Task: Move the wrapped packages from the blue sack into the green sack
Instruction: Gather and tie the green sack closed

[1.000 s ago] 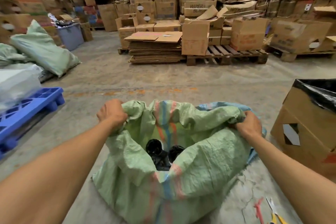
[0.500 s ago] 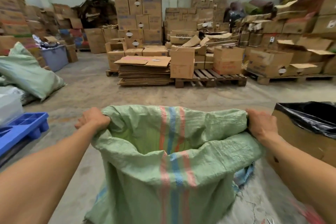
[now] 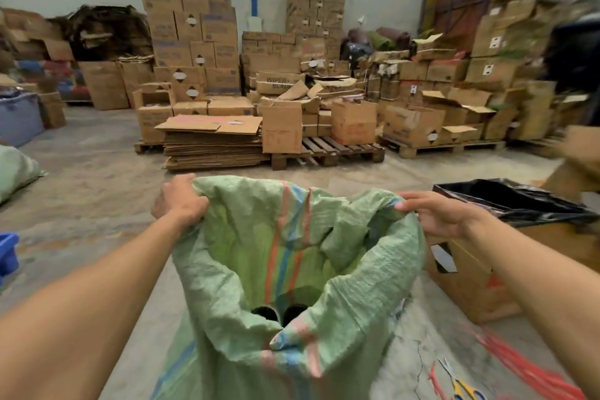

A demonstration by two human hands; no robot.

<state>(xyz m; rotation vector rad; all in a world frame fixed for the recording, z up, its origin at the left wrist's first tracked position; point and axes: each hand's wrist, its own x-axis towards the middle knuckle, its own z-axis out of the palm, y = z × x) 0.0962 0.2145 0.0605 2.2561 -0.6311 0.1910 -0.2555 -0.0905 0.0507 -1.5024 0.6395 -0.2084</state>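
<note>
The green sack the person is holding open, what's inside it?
Deep inside the green sack, two dark rounded packages show at the bottom. Folded sack fabric covers most of them, so anything more beneath is hidden. The left hand and right hand grip its rim.

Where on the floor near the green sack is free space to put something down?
Bare concrete lies left of the green sack, beyond the left hand, up to the flattened cardboard stack. Right is crowded: the lined box stands close, with scissors and red straps on the floor.
</note>
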